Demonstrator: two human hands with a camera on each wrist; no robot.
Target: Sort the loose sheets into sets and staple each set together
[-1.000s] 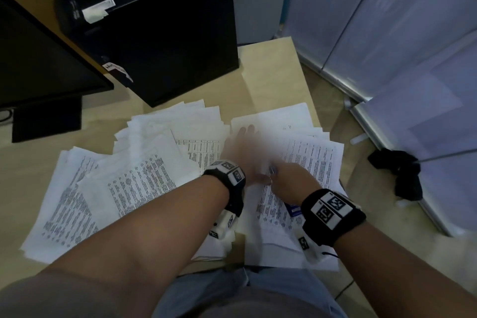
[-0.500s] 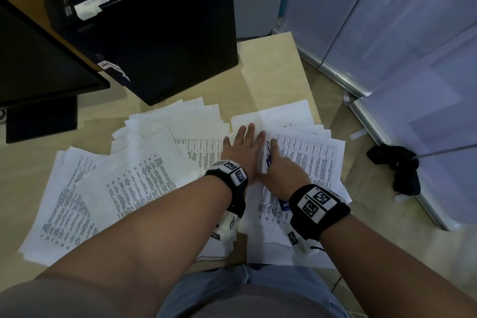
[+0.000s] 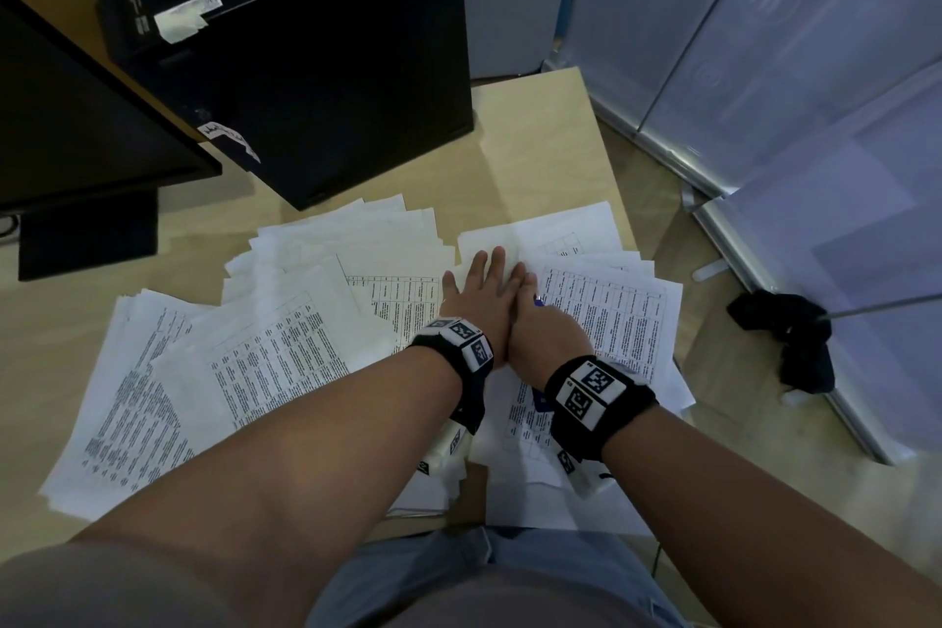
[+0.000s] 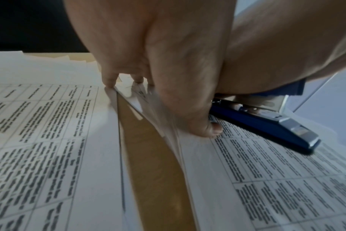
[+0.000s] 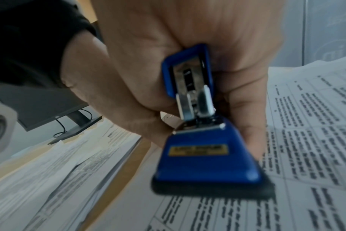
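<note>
Printed sheets lie fanned over the desk: one spread at the left [image 3: 168, 388], one in the middle [image 3: 357, 250], one on the right [image 3: 611, 316]. My left hand [image 3: 484, 281] lies flat with straight fingers on the left edge of the right set [image 4: 277, 179], thumb [image 4: 211, 129] down on the top sheet. Touching its right side, my right hand [image 3: 543, 326] grips a blue stapler [image 5: 203, 150], whose base rests on that same set. The stapler [image 4: 267, 125] points away from me; its nose is hidden under my hands.
A black computer tower [image 3: 306, 66] stands behind the sheets and a dark monitor [image 3: 76, 143] at the left. The desk [image 3: 535, 143] ends just right of the right set. A black cloth [image 3: 785, 337] lies on the floor by the grey panels.
My left hand, blurred in motion a second ago, has settled flat on the right set. My right hand with the stapler has slid forward until it touches the left hand.
</note>
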